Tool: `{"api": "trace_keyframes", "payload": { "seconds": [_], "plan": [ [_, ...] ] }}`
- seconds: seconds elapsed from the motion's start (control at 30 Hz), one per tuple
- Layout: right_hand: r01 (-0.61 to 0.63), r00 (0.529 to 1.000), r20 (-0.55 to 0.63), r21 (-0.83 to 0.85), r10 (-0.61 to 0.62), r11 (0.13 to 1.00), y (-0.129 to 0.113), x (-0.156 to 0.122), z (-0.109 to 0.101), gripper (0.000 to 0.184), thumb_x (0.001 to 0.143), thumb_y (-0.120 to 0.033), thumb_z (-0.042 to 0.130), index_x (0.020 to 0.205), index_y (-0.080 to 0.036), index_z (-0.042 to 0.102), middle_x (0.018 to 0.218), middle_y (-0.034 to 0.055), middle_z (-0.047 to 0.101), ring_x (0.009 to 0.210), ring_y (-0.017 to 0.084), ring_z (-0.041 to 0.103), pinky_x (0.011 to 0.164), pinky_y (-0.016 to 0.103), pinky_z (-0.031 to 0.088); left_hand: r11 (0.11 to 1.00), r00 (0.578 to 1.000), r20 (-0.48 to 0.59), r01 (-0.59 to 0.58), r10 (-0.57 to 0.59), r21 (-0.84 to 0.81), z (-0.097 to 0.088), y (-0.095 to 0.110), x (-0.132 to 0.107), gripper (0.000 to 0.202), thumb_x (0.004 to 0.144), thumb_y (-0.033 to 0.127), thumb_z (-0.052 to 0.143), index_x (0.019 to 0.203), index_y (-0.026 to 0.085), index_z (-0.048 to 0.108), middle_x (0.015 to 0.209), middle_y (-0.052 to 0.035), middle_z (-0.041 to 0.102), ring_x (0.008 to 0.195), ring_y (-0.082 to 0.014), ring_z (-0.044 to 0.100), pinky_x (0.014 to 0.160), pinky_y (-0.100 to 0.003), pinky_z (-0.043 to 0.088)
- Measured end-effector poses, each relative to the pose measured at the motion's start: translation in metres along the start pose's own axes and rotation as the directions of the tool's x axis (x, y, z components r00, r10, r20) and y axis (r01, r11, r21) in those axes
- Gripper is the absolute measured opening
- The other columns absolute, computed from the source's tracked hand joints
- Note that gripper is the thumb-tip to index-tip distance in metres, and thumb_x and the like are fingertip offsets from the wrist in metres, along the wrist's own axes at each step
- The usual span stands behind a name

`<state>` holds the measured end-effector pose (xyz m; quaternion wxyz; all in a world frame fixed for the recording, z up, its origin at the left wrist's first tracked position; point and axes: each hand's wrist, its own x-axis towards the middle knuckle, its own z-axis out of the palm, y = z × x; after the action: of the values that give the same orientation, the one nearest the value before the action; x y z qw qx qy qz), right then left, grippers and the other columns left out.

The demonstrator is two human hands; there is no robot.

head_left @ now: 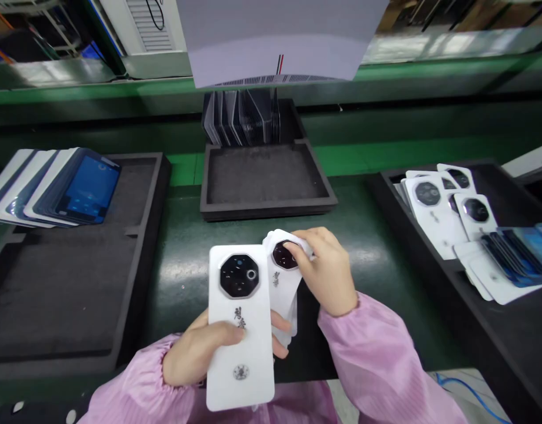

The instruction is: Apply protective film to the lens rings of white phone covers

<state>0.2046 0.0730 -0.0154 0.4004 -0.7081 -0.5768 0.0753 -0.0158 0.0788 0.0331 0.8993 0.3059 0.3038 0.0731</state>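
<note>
My left hand [200, 347] is closed around a white phone back cover [239, 368], its thumb on the front and its fingers curled behind the right edge. The cover has a black octagonal camera area, dark lettering and a round emblem. To its right, my right hand [328, 265] pinches the top of another white phone back cover [277, 294], with the thumb over its dark camera window. Further white covers lie fanned behind that one. Part of this fan is hidden by the cover in my left hand, and I cannot tell how many pieces there are.
A black tray [266, 209] at the back holds dark thin panels [242, 118] on edge. In the left tray [149, 200] lean several white-and-blue panels [89, 185]. The right tray [412, 277] carries white covers [434, 218] and blue-black pieces [513, 256]. A white printed sheet [275, 41] hangs overhead.
</note>
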Motion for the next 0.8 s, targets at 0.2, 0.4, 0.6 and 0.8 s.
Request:
{"api": "trace_keyframes", "payload": {
  "seconds": [0.2,0.4,0.6,0.8],
  "plan": [
    [0.132,0.989,-0.103,0.318,-0.104,0.939,-0.019,-0.009,-0.004,0.014,0.079,-0.017,0.061,0.093,-0.022,0.062,0.095,0.0064,0.055,0.091,0.021,0.055,0.078,0.04,0.048,0.994,0.997,0.012,0.075,-0.076,0.075,-0.002,-0.009,0.008,0.039,0.076,0.024,0.049,0.111,0.011,0.062,0.096,-0.0134,0.07,0.091,-0.0257,0.062,0.081,-0.036,0.045],
    [-0.001,0.974,0.191,0.539,-0.121,0.842,-0.035,-0.014,-0.014,0.014,0.072,-0.017,0.07,0.083,-0.021,0.063,0.087,0.0018,0.057,0.084,0.016,0.058,0.076,0.034,0.049,0.953,0.997,-0.056,0.06,-0.045,0.298,-0.002,-0.016,0.011,0.03,0.08,0.026,0.048,0.105,0.016,0.062,0.099,-0.0101,0.065,0.095,-0.0276,0.059,0.082,-0.041,0.046],
    [-0.115,0.942,0.324,0.545,-0.082,0.83,-0.033,-0.01,-0.015,0.012,0.07,-0.014,0.071,0.073,-0.019,0.061,0.082,0.0002,0.058,0.081,0.015,0.058,0.076,0.032,0.05,0.828,0.996,-0.083,0.079,-0.04,0.555,0.003,-0.011,0.011,0.028,0.084,0.031,0.043,0.098,0.018,0.063,0.101,-0.0088,0.064,0.092,-0.0254,0.058,0.077,-0.037,0.047],
    [0.322,0.94,-0.025,0.389,-0.34,0.863,-0.039,-0.023,-0.011,0.01,0.076,-0.01,0.063,0.074,-0.019,0.059,0.085,0.0021,0.064,0.096,0.018,0.057,0.083,0.036,0.048,0.923,0.989,-0.143,0.031,0.026,0.384,0.003,-0.012,0.01,0.022,0.081,0.02,0.045,0.086,0.018,0.066,0.089,-0.0024,0.064,0.081,-0.0165,0.058,0.07,-0.025,0.046]
  ]
}}
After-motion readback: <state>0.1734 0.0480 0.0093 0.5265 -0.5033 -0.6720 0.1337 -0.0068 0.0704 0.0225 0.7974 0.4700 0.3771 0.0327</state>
